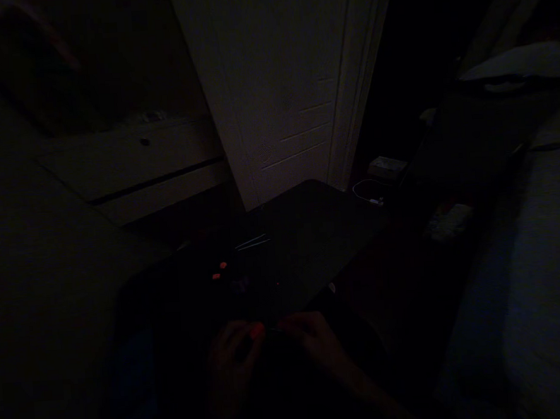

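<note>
The picture is very dark. My left hand (231, 348), fingers closed, pinches a small bright orange-red piece (256, 330) between thumb and fingertip. Just to its right, my right hand (311, 334) is also closed, with a thin pale sliver (275, 329) showing at its fingertips; its kind cannot be made out. Both hands are above the near edge of a dark table (328, 225). Beyond them lie two small orange pieces, one (223, 265) slightly behind the other (216, 276). Past these rest two thin, light sticks (252, 241), perhaps joined as tweezers.
A tiny red speck (278, 283) and a dim, unclear lump (239, 284) are on the table. Behind stand a pale door (286, 76) and a drawer unit (149, 167). A white cable (361, 185) and a box (387, 167) are beyond the table's right end. Pale bedding (544, 269) is at right.
</note>
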A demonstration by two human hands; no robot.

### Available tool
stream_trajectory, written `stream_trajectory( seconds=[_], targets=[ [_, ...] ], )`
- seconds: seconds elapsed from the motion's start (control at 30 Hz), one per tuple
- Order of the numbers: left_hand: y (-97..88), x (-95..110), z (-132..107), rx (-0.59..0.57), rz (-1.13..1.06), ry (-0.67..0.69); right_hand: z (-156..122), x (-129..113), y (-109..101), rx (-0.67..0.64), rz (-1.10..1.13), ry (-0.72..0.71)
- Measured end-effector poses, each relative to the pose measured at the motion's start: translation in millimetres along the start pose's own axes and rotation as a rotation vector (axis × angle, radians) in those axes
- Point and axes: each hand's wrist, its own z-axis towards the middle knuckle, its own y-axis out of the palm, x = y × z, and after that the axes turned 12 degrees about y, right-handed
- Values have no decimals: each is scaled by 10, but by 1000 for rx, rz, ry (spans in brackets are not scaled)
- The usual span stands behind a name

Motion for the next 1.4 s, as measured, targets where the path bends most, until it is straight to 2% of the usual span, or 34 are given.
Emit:
stream_trajectory(
  seconds=[0.07,0.23,0.47,0.57,0.7,0.87,0.93,1.03,1.17,1.4],
  targets=[
    [-6,4,4,-1,-7,-2,-8,17,29,46,24,-14],
    [-8,7,3,-1,5,-17,-33,69,118,7,53,-34],
    [-3,21,16,16,22,-18,56,33,-6,-29,-11,12],
    [-8,14,10,-19,3,-36,62,50,36,7,-6,-53],
    [-1,-1,-4,-14,-20,-36,6,48,117,-56,-24,-131],
    [15,9,-3,9,11,-8,-6,-37,14,-141,8,-20],
    [18,9,-1,9,19,-4,10,-54,-30,-108,2,8],
    [22,-3,-3,13,22,-4,15,-38,-13,-14,14,-27],
    [23,-18,-15,2,28,-1,-38,-13,79,-65,41,-113],
    [-1,-10,-13,-23,32,24,-86,-84,8,-68,-12,-91]
  ],
)
